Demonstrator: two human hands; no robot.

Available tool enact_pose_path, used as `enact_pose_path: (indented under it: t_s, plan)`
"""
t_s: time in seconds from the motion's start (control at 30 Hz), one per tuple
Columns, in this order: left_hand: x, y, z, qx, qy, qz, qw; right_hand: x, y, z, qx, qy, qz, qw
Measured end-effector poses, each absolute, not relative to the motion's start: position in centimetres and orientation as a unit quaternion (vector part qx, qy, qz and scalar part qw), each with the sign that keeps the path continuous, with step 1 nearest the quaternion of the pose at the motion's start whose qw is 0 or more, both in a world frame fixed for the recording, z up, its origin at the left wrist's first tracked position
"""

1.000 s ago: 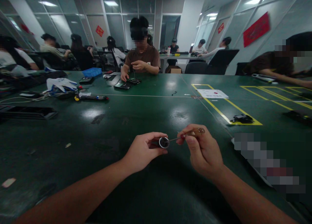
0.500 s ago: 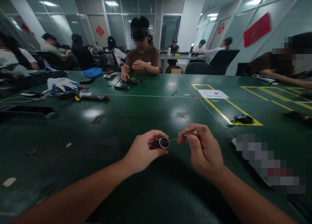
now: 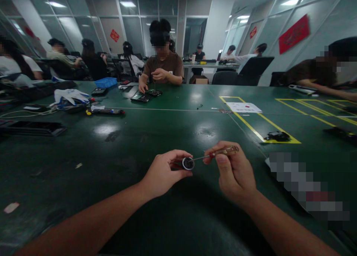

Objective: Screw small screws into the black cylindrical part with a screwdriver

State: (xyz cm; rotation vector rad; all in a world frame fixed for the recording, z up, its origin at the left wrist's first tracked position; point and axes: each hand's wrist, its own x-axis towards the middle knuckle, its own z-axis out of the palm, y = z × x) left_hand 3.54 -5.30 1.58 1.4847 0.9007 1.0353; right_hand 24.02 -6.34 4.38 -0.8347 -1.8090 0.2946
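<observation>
Between the fingers and thumb of my left hand (image 3: pixel 164 172) is a small round dark part with a pale rim (image 3: pixel 188 163), its open face turned up toward me. My right hand (image 3: pixel 234 172) is closed around a screwdriver (image 3: pixel 224 151) with a clear amber handle and a red collar. The thin metal shaft slants down to the left, and its tip reaches inside the rim of the round part. What the tip touches in there is too dark to make out. Both hands are raised over the green table (image 3: pixel 139 219).
A pixelated pale object (image 3: pixel 301 185) lies right of my right hand. Farther off are a yellow-taped outline with black parts (image 3: pixel 277 136), a white paper (image 3: pixel 244 107), a pen-like tool (image 3: pixel 107 111), white gloves (image 3: pixel 71 97) and a blue basket (image 3: pixel 106 82). A person (image 3: pixel 163 64) works opposite.
The screwdriver handle has shifted very slightly to the right. The round part in my left hand has also moved a touch to the right. Both grips look the same.
</observation>
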Motion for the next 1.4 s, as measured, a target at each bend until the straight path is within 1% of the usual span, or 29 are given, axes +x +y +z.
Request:
enact_pose_path:
  t_s: [0.37,0.63,0.97,1.4]
  plan:
    - [3.51,-5.31,1.73,0.647,0.39,0.428,0.497,24.34,-6.1,4.21,-0.342,-0.78,0.132,0.507]
    - [3.21,-5.25,1.79,0.656,0.387,0.43,0.484,24.38,-6.19,3.68,-0.327,-0.731,0.191,0.568]
    - [3.28,-5.22,1.7,0.659,0.387,0.433,0.478,24.4,-6.25,3.58,-0.314,-0.734,0.211,0.563]
    - [3.28,-5.18,1.66,0.66,0.389,0.437,0.471,24.4,-6.33,3.71,-0.32,-0.737,0.196,0.562]
